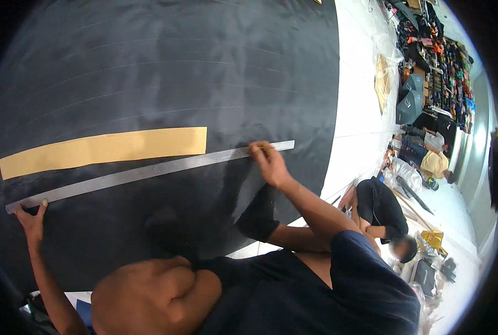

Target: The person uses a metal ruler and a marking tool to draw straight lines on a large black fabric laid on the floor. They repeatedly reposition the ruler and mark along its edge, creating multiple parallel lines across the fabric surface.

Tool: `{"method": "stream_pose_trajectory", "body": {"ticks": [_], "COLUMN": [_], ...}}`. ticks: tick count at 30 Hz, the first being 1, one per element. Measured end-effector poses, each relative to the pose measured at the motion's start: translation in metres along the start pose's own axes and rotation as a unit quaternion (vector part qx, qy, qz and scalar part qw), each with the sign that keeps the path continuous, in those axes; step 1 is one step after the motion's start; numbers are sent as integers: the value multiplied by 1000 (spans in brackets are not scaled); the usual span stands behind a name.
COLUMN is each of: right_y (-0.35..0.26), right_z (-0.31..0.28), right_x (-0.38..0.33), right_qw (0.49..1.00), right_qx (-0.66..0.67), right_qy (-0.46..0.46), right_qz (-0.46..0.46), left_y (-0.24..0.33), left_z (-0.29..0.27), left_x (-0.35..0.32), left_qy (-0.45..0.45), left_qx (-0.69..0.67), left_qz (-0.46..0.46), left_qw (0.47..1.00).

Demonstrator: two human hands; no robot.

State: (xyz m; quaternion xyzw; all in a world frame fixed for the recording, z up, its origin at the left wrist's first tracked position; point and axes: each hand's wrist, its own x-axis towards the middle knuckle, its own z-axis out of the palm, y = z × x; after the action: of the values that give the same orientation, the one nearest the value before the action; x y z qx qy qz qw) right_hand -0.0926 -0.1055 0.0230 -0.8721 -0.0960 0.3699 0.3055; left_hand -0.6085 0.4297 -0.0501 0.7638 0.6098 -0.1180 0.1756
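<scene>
— Start at the left. What's there?

— The left hand [32, 219], fingers spread and pressing flat on the left end of a long metal ruler [148, 172]. It isn't curled around anything — just pinning that end down on the black fabric [165, 72].

— And the ruler itself?

— It lies slanted across the fabric, low on the left and rising to the right. Just above it, near but not touching along most of its length, lies a tan paper strip [104, 149], running nearly parallel.

— The other end?

— The right hand [268, 162] sits on the ruler close to its right end. Its fingers are pinched together at the ruler's upper edge, seemingly around something thin, but I can't tell what.

— Anything marked on the cloth?

— Faint pale curved lines cross the fabric above the strip.

— Further right?

— White floor [360, 111], a person in black crouched low [383, 212], other people sitting beyond, and heaps of dark goods [439, 61] along the far wall.
</scene>
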Motion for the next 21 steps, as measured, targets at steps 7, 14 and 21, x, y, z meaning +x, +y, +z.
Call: {"method": "stream_pose_trajectory", "body": {"ticks": [7,14,21], "right_y": [65,71,7], "right_z": [-70,-64,4], "right_x": [16,26,-15], "right_qw": [973,931,944], "right_qx": [101,128,-224], "right_qy": [189,322,242], "right_qz": [83,116,22], "left_y": [-16,2,25], "left_z": [1,-7,-11], "left_x": [4,-2,-5], "left_qy": [19,14,1], "left_qx": [-20,-32,-37], "left_qz": [9,12,44], "left_qw": [1000,999,998]}}
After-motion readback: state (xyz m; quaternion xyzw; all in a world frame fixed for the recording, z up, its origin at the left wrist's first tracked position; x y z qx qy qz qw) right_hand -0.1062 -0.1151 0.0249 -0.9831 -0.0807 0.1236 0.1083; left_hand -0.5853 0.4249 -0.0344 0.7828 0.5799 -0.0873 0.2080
